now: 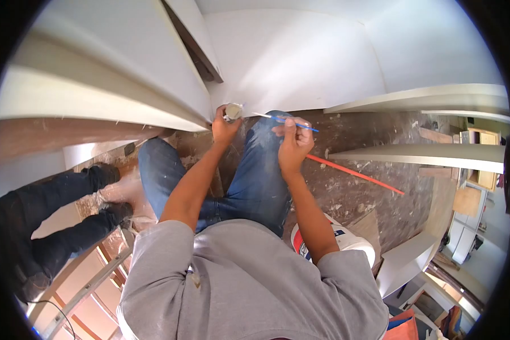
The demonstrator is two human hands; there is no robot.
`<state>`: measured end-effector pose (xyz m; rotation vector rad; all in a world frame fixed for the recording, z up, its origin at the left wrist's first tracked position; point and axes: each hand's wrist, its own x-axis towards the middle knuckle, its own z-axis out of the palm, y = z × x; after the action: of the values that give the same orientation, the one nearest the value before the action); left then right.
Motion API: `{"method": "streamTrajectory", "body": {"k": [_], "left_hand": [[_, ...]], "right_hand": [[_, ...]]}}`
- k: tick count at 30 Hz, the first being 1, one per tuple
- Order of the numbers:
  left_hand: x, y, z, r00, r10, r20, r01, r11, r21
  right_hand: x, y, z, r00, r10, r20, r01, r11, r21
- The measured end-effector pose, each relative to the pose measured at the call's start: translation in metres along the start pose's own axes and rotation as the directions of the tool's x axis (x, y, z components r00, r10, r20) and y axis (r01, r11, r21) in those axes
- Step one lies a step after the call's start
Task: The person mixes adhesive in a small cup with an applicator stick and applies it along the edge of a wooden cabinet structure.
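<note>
My left hand (225, 129) is closed around a small round cup (233, 111), its open top facing me and something pale inside. In my right hand (296, 143) is a thin paintbrush (275, 118) with a blue handle, pinched between thumb and fingers. The brush's pale tip points left, a short way from the cup and apart from it. Both hands are above my knees, close to the lower edge of a white panel (300, 62).
A long red strip (360, 174) lies on the stained floor (345, 198) to the right. Beside my right elbow stands a white bucket (354, 243). Pale boards (419, 154) jut in from the right. At left are another person's dark-trousered legs (56, 204) and a ladder-like frame (88, 289).
</note>
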<state>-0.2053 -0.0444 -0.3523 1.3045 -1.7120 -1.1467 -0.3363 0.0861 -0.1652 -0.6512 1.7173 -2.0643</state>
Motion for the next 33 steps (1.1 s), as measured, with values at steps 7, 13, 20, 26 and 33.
{"method": "streamTrajectory", "body": {"k": [7,13,20,26,33], "left_hand": [[-0.063,0.129,-0.091,0.994,0.07,0.086,-0.054,0.983,-0.177],[-0.098,0.181,-0.171,0.941,0.316,-0.119,-0.332,0.931,-0.153],[-0.123,0.191,-0.211,0.874,0.379,-0.303,-0.394,0.919,0.014],[-0.133,0.192,-0.22,0.852,0.388,-0.351,-0.381,0.92,0.094],[-0.137,0.199,-0.23,0.85,0.343,-0.4,-0.358,0.933,0.041]], "right_hand": [[-0.006,-0.049,0.007,0.983,-0.096,0.155,0.092,0.995,0.032],[-0.037,-0.151,0.038,0.631,-0.492,0.6,0.613,0.79,0.004],[-0.067,-0.191,0.084,0.476,-0.403,0.781,0.714,0.696,-0.076],[-0.084,-0.187,0.105,0.493,-0.288,0.821,0.686,0.709,-0.164],[-0.091,-0.187,0.115,0.477,-0.294,0.829,0.684,0.716,-0.139]]}}
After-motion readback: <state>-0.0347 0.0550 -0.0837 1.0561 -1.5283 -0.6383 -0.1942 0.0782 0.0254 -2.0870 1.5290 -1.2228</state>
